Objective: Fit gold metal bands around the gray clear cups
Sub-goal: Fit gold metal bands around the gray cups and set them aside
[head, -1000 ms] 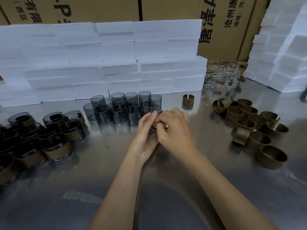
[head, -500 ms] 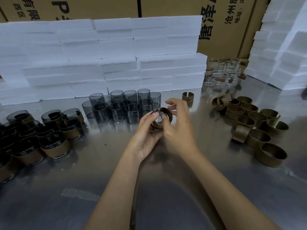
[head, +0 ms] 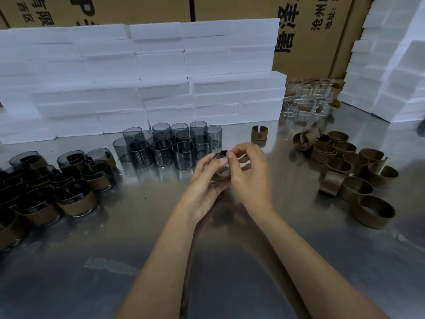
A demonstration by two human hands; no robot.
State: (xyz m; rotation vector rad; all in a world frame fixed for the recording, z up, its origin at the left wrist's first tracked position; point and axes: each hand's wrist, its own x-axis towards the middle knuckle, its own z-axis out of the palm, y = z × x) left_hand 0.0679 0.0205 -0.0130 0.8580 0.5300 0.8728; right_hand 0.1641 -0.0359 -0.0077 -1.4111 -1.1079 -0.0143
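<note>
Gold metal band [head: 222, 174] and a gray clear cup [head: 223, 155] sit together between the two hands, held up just above the steel counter [head: 147, 226] and in front of the cluster of bare gray cups [head: 169, 147]; the left hand [head: 204, 180] curls round the pair from below and the side, thumb on the upper rim, while the right hand [head: 249, 178] pinches the rim from the other side, thumb and forefinger bent over it; how far the band is seated on the cup is hidden by the fingers.

To do this step well, the person would likely keep the cup steady in the left hand and work the band on squarely with the right, so both edges travel evenly; a tilted band could jam or scratch the wall; the split in the band probably needs a slight spread, not a forced one. Finished banded cups [head: 76, 199] lie to the left, spare bands [head: 354, 171] to the right.
</note>
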